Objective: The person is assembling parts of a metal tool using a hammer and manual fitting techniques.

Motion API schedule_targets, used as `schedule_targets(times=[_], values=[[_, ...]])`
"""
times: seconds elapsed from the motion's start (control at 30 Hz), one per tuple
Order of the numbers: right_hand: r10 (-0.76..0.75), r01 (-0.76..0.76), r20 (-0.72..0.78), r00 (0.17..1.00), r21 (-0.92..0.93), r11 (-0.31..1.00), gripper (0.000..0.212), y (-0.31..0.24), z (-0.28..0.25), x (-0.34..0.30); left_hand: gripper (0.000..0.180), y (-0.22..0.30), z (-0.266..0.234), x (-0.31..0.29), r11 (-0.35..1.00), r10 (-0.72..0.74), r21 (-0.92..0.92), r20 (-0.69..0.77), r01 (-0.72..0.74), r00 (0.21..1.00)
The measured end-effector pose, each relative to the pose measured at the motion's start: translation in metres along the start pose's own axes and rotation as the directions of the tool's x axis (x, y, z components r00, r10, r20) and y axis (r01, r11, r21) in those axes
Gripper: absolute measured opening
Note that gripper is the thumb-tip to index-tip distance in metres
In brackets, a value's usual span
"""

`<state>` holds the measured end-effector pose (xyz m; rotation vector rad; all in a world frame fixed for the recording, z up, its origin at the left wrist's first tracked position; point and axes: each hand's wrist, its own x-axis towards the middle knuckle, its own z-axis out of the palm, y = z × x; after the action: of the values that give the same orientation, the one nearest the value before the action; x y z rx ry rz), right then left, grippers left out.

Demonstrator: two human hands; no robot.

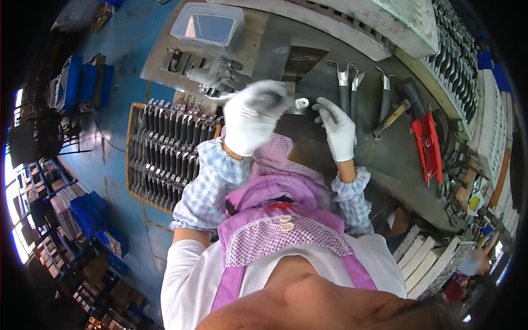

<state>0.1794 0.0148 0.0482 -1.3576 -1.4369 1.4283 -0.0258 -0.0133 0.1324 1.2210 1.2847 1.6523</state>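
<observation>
My left hand (pixel 254 118), in a white glove, is raised over the bench with its fingers curled in. Motion blurs the fingertips, and what they hold, if anything, is hidden. To its right a small shiny metal piece with a hole (pixel 301 103) sits at the bench fixture. My right hand (pixel 336 131), also gloved, has bent fingers slightly apart, the tips just right of that piece; I see nothing held in them. Behind my left hand lie grey work gloves (pixel 220 74). Black-handled metal hook tools (pixel 344 91) lie beyond my right hand.
A clear plastic box (pixel 209 26) stands at the far left of the bench. Left of me, a wooden-edged tray (pixel 132 159) holds rows of black-handled parts. A hammer (pixel 410 93) and a red metal tool (pixel 427 146) lie right. Stacked parts (pixel 451 71) line the far right.
</observation>
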Motion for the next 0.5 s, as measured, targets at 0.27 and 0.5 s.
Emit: schedule_targets(times=[0.27, 0.5], values=[[-0.244, 0.371, 0.308, 0.919, -0.470, 0.801, 0.037, -0.042, 0.034, 0.015, 0.033, -0.012, -0.001, -0.010, 0.962, 0.045, 0.249, 0.274, -0.116, 0.961], [-0.125, 0.115, -0.009, 0.992, -0.338, 0.934, 0.019, -0.030, 0.059, 0.038, 0.026, -0.080, -0.042, -0.056, 0.818, -0.553, -0.041, -0.329, 0.573, 0.766]])
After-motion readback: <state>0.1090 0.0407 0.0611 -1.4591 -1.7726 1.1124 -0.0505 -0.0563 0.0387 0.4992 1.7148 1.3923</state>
